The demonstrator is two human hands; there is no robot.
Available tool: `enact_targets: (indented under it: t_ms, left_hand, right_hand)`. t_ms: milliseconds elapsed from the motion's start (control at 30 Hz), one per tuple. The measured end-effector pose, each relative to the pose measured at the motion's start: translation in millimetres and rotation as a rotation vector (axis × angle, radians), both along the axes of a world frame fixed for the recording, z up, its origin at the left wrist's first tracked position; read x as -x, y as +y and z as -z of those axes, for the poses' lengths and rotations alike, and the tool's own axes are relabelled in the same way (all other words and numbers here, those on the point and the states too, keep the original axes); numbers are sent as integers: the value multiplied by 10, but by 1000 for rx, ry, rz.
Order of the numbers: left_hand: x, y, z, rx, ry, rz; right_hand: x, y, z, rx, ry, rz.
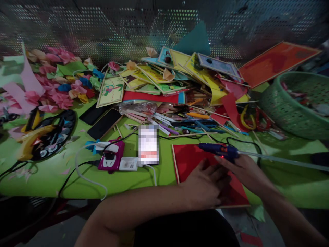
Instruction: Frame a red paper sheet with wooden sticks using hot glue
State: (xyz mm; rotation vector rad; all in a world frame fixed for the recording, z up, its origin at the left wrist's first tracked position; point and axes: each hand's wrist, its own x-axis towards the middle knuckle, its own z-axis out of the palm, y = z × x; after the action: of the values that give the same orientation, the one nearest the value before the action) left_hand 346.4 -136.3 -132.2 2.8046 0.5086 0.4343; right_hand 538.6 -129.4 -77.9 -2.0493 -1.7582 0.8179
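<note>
On the green table lies a red sheet (189,156) with thin wooden sticks along its left and front edges. My left hand (207,185) rests over the sheet, palm down with its fingers stretched out. Beside it, my right hand (248,171) is wrapped round the handle of a blue hot glue gun (218,149). The gun's nozzle points left above the sheet's far edge, and a small red light glows on its body. A long translucent glue stick (280,160) sticks out of its back to the right.
A lit phone (148,144) and a purple power strip (110,159) with cables lie left of the sheet. Beyond are pens, sticks and a pile of decorated cards (111,91). A green basket (295,106) stands right; paper flowers (59,97) and a yellow glue gun (33,140) lie left.
</note>
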Motion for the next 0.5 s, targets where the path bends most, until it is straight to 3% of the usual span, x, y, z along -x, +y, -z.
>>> enact_targets:
  t_ms: [500]
  left_hand:
    - [-10, -11, 37, -19, -7, -11]
  right_hand:
    - [40, 10, -29, 15, -7, 6]
